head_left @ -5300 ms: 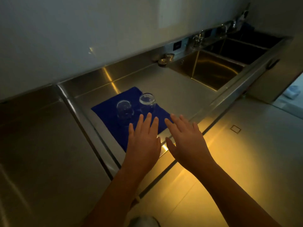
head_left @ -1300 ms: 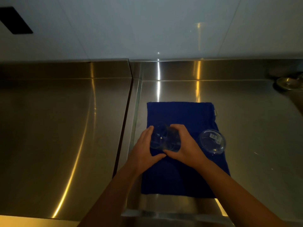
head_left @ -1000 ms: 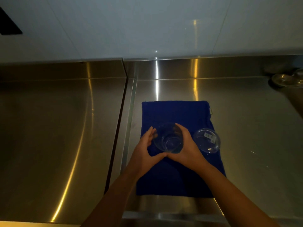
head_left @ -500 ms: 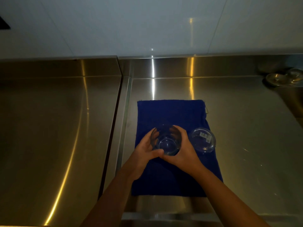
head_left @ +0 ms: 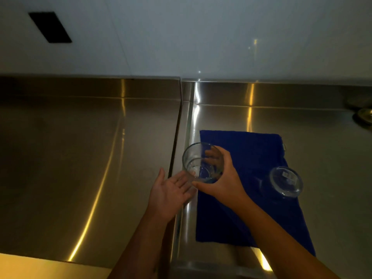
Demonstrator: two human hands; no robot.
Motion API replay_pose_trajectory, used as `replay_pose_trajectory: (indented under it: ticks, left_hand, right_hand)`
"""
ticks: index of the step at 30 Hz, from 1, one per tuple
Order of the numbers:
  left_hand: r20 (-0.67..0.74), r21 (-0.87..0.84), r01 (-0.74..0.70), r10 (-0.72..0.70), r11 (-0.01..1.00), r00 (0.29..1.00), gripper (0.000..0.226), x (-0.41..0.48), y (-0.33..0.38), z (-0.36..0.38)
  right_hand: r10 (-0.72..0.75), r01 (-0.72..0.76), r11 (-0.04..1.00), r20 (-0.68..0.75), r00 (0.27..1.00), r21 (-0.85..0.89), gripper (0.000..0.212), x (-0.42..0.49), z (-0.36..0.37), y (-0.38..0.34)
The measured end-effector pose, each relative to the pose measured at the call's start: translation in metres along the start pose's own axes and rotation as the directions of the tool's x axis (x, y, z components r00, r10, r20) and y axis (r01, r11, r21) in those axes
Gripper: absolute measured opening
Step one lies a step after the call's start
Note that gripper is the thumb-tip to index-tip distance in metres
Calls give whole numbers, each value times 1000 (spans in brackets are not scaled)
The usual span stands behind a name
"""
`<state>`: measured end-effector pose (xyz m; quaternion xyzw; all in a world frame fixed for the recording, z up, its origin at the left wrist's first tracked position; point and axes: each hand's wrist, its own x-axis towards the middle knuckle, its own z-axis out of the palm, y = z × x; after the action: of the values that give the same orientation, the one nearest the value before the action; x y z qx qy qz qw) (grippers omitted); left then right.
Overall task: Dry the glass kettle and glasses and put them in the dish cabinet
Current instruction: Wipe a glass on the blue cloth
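Observation:
A clear drinking glass (head_left: 198, 158) is held mouth-up and tilted toward me above the left edge of a blue towel (head_left: 251, 150). My right hand (head_left: 223, 178) grips it, fingers round the far side and thumb at its base. Beside the glass's bottom is my left hand (head_left: 171, 190), palm up with straight fingers whose tips reach the base. A second glass (head_left: 285, 181) stands upside down on the towel's right side. No glass kettle is in view.
The towel lies on a stainless steel counter (head_left: 322, 158) with a raised back edge. A seam divides it from another steel surface (head_left: 80, 148) on the left. Small metal bowls (head_left: 364, 115) sit at the far right. A white wall with a dark panel (head_left: 49, 27) rises behind.
The glass has moved left and up, off the towel's middle. My left hand has let go of it and now lies open under its base. The right hand keeps its grip.

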<state>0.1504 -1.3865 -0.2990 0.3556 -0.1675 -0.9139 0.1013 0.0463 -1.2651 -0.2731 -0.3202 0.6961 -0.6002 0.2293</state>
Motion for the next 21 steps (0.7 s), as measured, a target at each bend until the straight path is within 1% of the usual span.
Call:
replay_pose_trajectory:
  ticks: [1, 4, 8, 11, 15, 17, 19, 21]
  left_hand:
    - [4, -15, -2, 2, 1000, 1000, 71, -4, 4, -4]
    - [-8, 17, -20, 20, 1000, 1000, 67, -16, 18, -14]
    - [-21, 39, -16, 17, 999, 1000, 63, -24, 34, -31]
    - [-19, 53, -9, 10, 999, 1000, 63, -29, 43, -42]
    - [-1, 70, 22, -22, 997, 1000, 66, -33, 57, -57]
    - [-2, 98, 35, -35, 995, 999, 66, -35, 64, -63]
    - [-24, 136, 38, -35, 990, 999, 67, -37, 73, -71]
    - [-74, 206, 28, -13, 978, 997, 66, -39, 83, -80]
  right_hand:
    - [1, -1, 1000, 21, 1000, -5, 87, 0, 9, -3]
    - [3, -1, 1000, 73, 997, -19, 87, 0, 33, -11]
    - [13, -10, 999, 93, 996, -33, 84, 0, 58, -17]
    - [19, -14, 999, 91, 996, -51, 84, 0, 73, -18]
    - [36, -29, 996, 77, 996, -80, 94, -2, 90, -14]
    - [49, -45, 996, 56, 997, -76, 92, -2, 99, -12]
    - [60, -57, 995, 40, 997, -77, 90, -1, 111, -11]
    - [74, -72, 994, 32, 997, -80, 91, -1, 124, -9]
